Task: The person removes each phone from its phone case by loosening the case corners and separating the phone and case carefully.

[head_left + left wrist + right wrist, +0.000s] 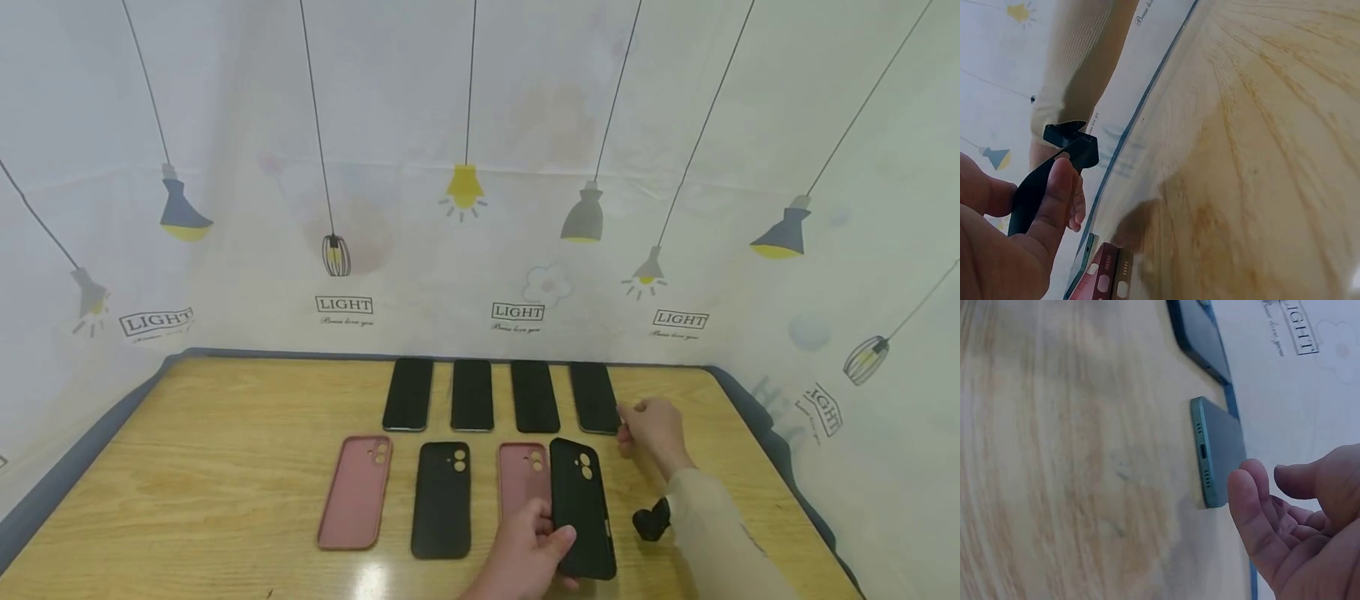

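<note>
A black phone case (583,508) is tilted up off the table, its camera cutouts toward the far side. My left hand (525,550) grips it by its lower left edge, thumb on the inner face; in the left wrist view the case (1030,194) appears edge-on between thumb and fingers. My right hand (654,429) is beside the near right corner of the rightmost dark phone (595,397). The right wrist view has its fingers loosely bent with nothing between them, close to the phone's corner (1215,497); whether they touch it I cannot tell.
Three more dark phones, such as the leftmost phone (408,394), line the table's back. Nearer lie a pink case (355,493), another black case (441,500) and a second pink case (521,475), partly covered by the held one. A lamp-printed curtain (420,108) surrounds the wooden table (187,467).
</note>
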`<state>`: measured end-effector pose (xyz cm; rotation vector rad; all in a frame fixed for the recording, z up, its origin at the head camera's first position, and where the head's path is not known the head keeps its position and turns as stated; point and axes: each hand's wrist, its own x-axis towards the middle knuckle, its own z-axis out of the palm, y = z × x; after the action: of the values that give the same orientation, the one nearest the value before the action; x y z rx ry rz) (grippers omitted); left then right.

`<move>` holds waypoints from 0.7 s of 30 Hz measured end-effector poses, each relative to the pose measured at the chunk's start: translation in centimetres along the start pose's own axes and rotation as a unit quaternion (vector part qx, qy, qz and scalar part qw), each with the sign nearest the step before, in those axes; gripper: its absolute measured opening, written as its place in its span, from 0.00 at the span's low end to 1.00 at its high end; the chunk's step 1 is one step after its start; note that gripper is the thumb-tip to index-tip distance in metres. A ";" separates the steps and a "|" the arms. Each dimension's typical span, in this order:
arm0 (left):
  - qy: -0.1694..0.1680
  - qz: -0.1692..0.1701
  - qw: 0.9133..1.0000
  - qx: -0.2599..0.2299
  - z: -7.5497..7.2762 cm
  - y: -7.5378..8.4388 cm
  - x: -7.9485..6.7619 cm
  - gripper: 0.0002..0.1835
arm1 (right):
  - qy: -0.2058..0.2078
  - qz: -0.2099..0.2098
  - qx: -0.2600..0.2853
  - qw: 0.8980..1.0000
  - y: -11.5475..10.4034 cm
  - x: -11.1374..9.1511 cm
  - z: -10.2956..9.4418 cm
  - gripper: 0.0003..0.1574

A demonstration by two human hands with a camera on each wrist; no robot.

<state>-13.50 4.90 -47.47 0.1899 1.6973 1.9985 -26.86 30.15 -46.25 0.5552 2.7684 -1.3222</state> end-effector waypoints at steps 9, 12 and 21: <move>-0.011 -0.018 0.998 0.056 0.7 0.0 0.8 0.12 | -0.026 -0.016 0.032 0.999 -1.0 -1.0 -0.6 0.22; -0.009 -0.026 0.997 0.073 1.0 0.0 1.0 0.12 | -0.031 -0.028 0.032 0.999 -1.4 -1.4 -0.7 0.22; -0.010 -0.037 0.992 0.120 1.7 -0.2 1.6 0.13 | -0.036 -0.060 0.058 0.996 -2.2 -2.5 -0.3 0.21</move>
<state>-14.15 7.12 -47.62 0.2250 1.9016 1.7304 -25.19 28.30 -44.01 0.3431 2.7196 -1.5023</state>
